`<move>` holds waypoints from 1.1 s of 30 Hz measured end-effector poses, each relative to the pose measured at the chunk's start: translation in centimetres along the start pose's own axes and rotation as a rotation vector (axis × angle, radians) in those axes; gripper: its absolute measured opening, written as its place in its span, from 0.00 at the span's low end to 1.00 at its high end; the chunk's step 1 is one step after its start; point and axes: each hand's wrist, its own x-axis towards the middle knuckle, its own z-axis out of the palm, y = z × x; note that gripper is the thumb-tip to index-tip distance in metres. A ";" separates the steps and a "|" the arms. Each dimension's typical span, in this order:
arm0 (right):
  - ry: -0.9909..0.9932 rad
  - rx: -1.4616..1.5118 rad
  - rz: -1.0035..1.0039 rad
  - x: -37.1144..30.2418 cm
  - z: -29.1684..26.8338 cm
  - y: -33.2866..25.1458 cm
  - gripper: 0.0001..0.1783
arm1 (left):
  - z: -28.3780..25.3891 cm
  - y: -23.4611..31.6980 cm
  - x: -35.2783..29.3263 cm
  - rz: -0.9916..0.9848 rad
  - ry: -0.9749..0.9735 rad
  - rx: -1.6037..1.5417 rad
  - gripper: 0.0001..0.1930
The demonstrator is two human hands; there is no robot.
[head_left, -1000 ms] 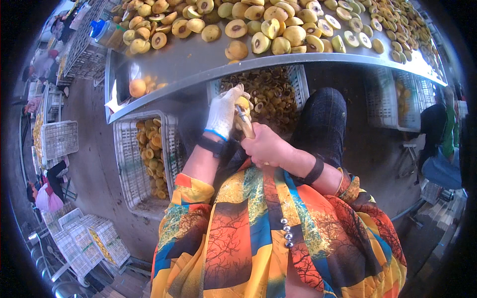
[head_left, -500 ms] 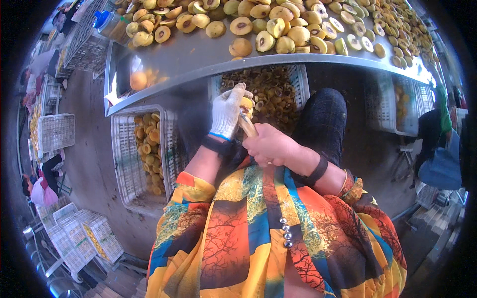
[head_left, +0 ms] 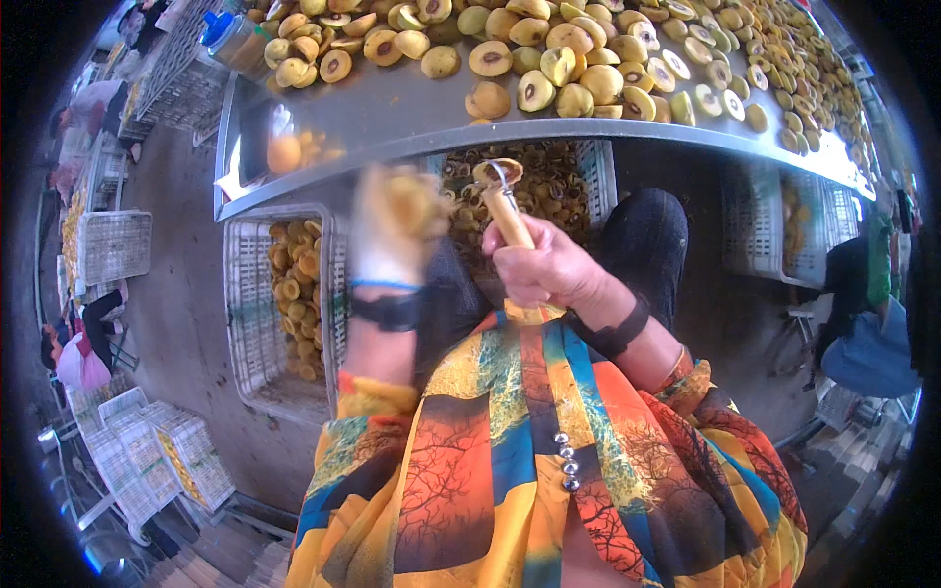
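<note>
My right hand (head_left: 551, 267) is closed round the wooden handle of a pitting knife (head_left: 507, 216) with a curved metal loop at its top. A scooped-out brownish piece of fruit (head_left: 493, 172) rests at the loop. My left hand (head_left: 380, 230), in a white glove, is smeared by motion. In its fingers a yellow peach half (head_left: 416, 203) shows as a blur, apart from the knife. Below both hands, between my knees, stands a crate (head_left: 600, 186) of brown-centred scraps. Many halved peaches (head_left: 490, 59) with dark pits lie on the metal table.
The metal table's raised edge (head_left: 549, 130) runs just beyond my hands. A white crate (head_left: 240, 323) with pitted halves stands on the floor at my left. Another crate (head_left: 779, 220) is under the table at right. A blue-lidded jar (head_left: 233, 41) sits at the table's left end.
My left hand has swung left, away from the knife, with the peach half. The knife now stands free in my right hand, a scooped piece at its loop.
</note>
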 end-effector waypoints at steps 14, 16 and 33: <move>0.327 -1.730 -0.231 2.2 -5.9 3.3 0.13 | 5.0 4.4 8.0 0.989 -0.019 1.773 0.21; 0.412 -1.704 -0.254 0.9 -4.8 2.9 0.12 | 9.3 2.0 11.3 0.734 -0.133 1.998 0.21; 0.594 -1.267 -0.462 0.6 0.6 -2.0 0.18 | 4.3 1.8 2.7 -0.073 -0.336 0.070 0.31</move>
